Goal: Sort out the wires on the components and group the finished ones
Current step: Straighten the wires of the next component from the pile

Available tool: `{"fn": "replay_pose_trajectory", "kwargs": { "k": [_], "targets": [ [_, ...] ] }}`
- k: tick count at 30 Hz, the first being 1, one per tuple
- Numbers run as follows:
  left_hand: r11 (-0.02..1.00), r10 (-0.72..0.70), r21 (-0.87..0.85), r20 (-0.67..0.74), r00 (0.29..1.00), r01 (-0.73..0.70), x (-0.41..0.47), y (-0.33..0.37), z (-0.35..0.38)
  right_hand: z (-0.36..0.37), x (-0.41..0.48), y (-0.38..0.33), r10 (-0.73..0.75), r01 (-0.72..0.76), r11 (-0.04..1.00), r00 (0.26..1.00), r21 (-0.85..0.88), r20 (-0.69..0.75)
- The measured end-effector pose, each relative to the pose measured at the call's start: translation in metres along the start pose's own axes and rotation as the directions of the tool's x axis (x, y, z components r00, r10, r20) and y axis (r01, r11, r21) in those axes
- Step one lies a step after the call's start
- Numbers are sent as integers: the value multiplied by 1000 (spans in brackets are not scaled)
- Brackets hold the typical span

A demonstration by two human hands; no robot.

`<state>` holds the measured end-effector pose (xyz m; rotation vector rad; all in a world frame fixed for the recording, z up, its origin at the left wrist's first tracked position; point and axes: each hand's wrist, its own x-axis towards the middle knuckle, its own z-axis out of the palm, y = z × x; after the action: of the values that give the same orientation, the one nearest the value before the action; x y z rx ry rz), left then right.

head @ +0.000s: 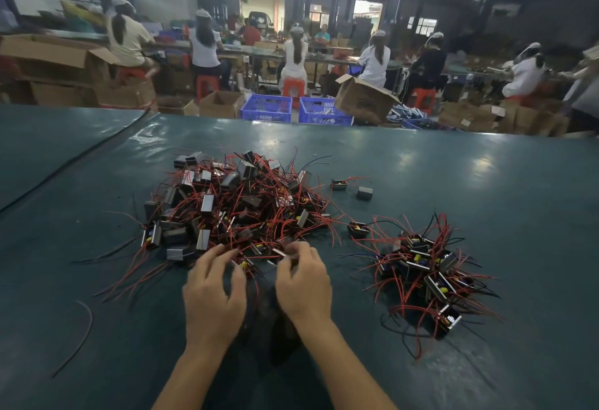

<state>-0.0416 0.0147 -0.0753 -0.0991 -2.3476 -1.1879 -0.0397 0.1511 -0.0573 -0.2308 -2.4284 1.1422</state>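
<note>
at 6 o'clock on the green table (486, 182), the left hand (214, 293) spreads its fingers, tips resting on red wires (259, 257) at the near edge of the big tangled pile (233, 205) of components, gripping nothing. just beside it the right hand (303, 283) has its fingers curled tight, pinching a small component (281, 252) there, blurred. at 8 o'clock lies a loose dark wire (82, 328). at 3 o'clock, well apart from the tangle, sits the smaller pile (424, 273). toward 1 o'clock three stray components (358, 229) lie on the table. past the far edge at 12 o'clock stand two blue crates (267, 114) holding pale, blurred parts, open cardboard boxes (214, 108) with contents hidden, and seated workers (204, 43).
</note>
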Motion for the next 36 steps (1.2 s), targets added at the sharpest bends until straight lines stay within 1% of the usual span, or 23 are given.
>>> {"fn": "replay_pose_trajectory", "kwargs": {
  "k": [1,2,3,4,5,6,7,8,10,12,14,16,17,18,20,21,22,24,27,29,31,33,36],
  "targets": [
    [1000,20,-2,-87,996,-20,0,3,-2,-7,0,1,70,-66,988,997,142,-28],
    [996,31,-75,-143,989,-42,-1,5,-3,-13,1,2,154,-133,942,987,307,-44],
    [971,15,-234,-151,988,-51,-2,8,-5,-20,2,3,239,-194,863,970,467,-40],
    [909,-14,-415,-118,993,-36,-3,11,-5,-26,2,3,309,-243,759,951,604,-6],
    [842,-39,-539,-66,997,-2,-4,13,-5,-31,2,2,346,-270,656,938,705,38],
    [797,-44,-604,-7,999,30,-4,15,-4,-34,0,0,350,-284,584,933,760,80],
    [777,-39,-625,62,997,69,-5,16,-4,-35,-2,-2,328,-297,558,937,775,123],
    [769,-23,-630,133,991,103,-6,17,-2,-34,-5,-4,291,-312,569,942,761,169],
    [771,7,-622,224,975,138,-7,17,1,-30,-11,-8,207,-335,641,942,690,265],
    [777,0,-609,248,969,156,-7,17,1,-25,-15,-9,171,-362,686,923,631,344],
    [769,-41,-610,253,967,192,-6,16,2,-21,-15,-7,182,-397,677,906,620,382],
    [734,-125,-635,223,967,241,-3,14,3,-16,-14,-5,203,-404,665,907,628,369],
    [703,-180,-660,194,964,265,-2,13,2,-13,-14,-4,203,-368,712,923,598,327],
    [656,-246,-697,168,955,292,1,11,2,-8,-13,-3,184,-298,802,948,518,260],
    [525,-372,-782,143,917,335,7,6,-1,2,-12,-2,69,-114,959,982,259,178],
    [471,-418,-814,134,899,340,10,4,-4,8,-12,-3,0,-27,991,981,134,196],
    [438,-450,-834,122,885,337,12,2,-7,15,-11,-3,-57,48,998,970,40,235],
    [417,-471,-848,105,876,326,14,-1,-11,29,-9,-7,-115,158,981,944,-116,309],
    [457,-456,-831,88,886,318,13,-2,-13,44,-4,-11,-113,226,928,928,-296,355],
    [473,-456,-822,80,886,318,13,-2,-12,45,-2,-11,-112,229,918,934,-325,339],
    [480,-460,-819,71,885,315,14,-3,-12,39,-4,-8,-123,211,935,947,-286,296],
    [492,-466,-814,54,883,309,16,-3,-11,27,-9,-4,-90,133,975,969,-178,229],
    [517,-470,-800,31,882,303,18,-4,-10,4,-18,5,10,-21,997,990,76,137]
  ]
}}
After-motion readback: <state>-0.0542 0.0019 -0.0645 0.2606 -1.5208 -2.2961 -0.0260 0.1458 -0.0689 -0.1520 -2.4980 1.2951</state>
